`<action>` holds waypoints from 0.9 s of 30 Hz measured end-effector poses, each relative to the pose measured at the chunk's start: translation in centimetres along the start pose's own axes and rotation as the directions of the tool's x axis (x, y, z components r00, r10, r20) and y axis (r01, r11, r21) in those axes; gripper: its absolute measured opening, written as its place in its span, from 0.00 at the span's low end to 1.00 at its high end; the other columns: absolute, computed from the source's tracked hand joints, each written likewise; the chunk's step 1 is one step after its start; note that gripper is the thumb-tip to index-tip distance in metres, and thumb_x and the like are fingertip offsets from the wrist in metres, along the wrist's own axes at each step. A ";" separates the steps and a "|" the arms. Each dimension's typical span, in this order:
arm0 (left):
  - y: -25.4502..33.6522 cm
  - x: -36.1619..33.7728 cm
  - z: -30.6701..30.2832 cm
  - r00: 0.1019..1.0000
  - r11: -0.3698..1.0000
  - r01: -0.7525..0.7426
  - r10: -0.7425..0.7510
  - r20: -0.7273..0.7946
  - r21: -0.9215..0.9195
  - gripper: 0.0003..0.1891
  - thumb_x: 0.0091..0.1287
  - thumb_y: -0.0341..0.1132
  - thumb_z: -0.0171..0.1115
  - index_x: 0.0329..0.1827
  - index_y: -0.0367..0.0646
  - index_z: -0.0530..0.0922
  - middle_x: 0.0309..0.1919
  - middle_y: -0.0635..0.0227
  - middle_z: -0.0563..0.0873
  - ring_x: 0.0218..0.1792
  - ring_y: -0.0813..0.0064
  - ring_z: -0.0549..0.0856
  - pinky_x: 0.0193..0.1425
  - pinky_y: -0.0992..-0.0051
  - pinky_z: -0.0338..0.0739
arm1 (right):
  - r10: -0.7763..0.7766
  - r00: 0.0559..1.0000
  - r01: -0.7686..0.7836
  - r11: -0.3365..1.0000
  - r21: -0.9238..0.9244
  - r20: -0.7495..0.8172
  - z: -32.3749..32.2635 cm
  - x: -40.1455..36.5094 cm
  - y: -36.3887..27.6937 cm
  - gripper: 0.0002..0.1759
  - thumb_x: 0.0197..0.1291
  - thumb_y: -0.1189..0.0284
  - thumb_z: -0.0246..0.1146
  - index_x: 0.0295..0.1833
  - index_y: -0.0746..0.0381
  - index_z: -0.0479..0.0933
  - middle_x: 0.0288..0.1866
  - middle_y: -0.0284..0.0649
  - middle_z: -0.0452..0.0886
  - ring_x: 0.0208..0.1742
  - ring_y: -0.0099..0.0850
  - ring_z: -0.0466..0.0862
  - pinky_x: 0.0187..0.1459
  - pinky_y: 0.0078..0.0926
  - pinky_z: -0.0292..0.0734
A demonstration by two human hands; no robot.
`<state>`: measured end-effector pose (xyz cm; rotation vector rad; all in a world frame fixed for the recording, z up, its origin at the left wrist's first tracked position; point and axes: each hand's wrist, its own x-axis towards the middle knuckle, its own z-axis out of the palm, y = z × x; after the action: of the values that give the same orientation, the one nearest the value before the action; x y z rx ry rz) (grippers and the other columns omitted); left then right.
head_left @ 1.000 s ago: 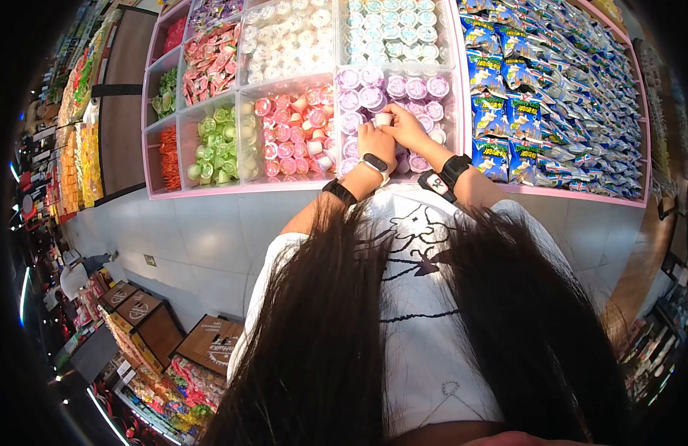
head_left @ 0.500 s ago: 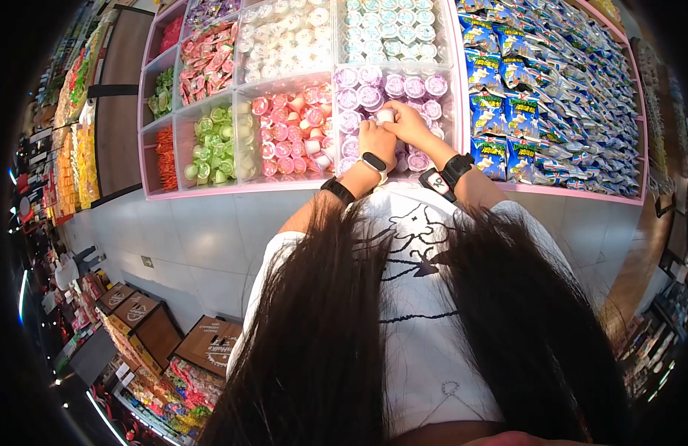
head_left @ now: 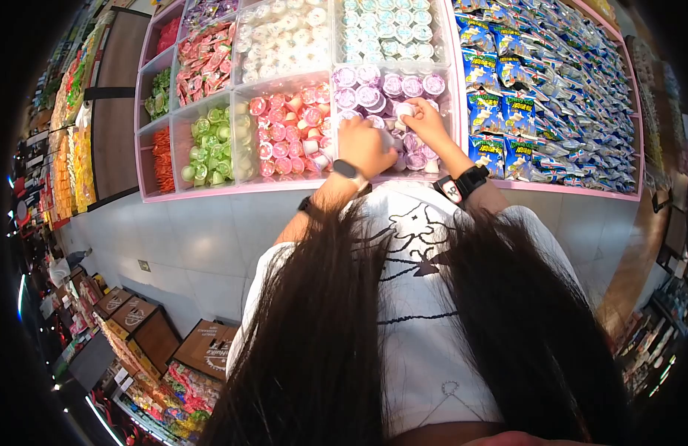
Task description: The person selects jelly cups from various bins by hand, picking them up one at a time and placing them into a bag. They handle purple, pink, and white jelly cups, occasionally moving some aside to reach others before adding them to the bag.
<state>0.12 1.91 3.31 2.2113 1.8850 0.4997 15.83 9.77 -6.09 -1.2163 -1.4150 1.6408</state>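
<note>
My right hand [head_left: 431, 126] pinches a small jelly cup [head_left: 404, 111] with a whitish side, over the compartment of purple-lidded jelly cups [head_left: 368, 96]. Just to its left, my left hand [head_left: 365, 143] is curled low among the same purple cups, near the divider. Its fingers point down and are mostly hidden behind the back of the hand, so what they hold cannot be made out. Pink jelly cups [head_left: 281, 149] fill the compartment left of this hand.
Green cups [head_left: 212, 141], white cups [head_left: 284, 33] and pale blue-lidded cups [head_left: 388, 30] fill other compartments. Blue snack packets [head_left: 500, 111] lie to the right. A pink rim [head_left: 247, 191] edges the display on my side. Brown boxes [head_left: 210, 346] stand behind at left.
My hands were close together at one cup and are now apart. The right hand has shifted right with a cup in its fingers; the left has moved slightly left and curled downward.
</note>
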 end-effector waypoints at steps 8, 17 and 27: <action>-12.2 -6.8 -5.4 0.856 0.848 0.513 -0.518 -0.001 0.132 0.22 0.40 0.54 0.65 0.20 0.39 0.81 0.18 0.59 0.80 0.25 0.61 0.79 0.37 0.65 0.65 | -0.360 0.806 0.541 0.770 -0.339 0.470 7.9 -0.5 -8.5 0.18 0.42 0.67 0.66 0.39 0.61 0.74 0.32 0.40 0.78 0.32 0.33 0.77 0.35 0.30 0.72; -14.3 -9.3 -1.3 0.812 0.824 0.525 -0.560 0.167 0.213 0.20 0.37 0.53 0.62 0.19 0.44 0.81 0.21 0.60 0.82 0.28 0.61 0.80 0.39 0.64 0.66 | -0.066 0.577 0.814 0.126 -0.567 0.814 17.8 2.4 -4.8 0.14 0.40 0.72 0.61 0.37 0.59 0.74 0.33 0.42 0.78 0.43 0.39 0.77 0.50 0.42 0.65; -14.4 -8.8 -1.1 0.668 0.783 0.597 -0.606 0.431 0.175 0.22 0.39 0.53 0.63 0.29 0.43 0.82 0.30 0.57 0.83 0.38 0.59 0.81 0.52 0.61 0.65 | -0.348 0.713 0.689 0.507 -0.517 0.609 11.5 2.4 -7.8 0.10 0.45 0.75 0.57 0.36 0.63 0.74 0.32 0.44 0.78 0.41 0.42 0.77 0.44 0.37 0.70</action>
<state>-14.69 -4.35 -1.93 1.3701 2.1501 -0.1675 3.59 9.26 0.82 -0.6008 -2.5904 0.9046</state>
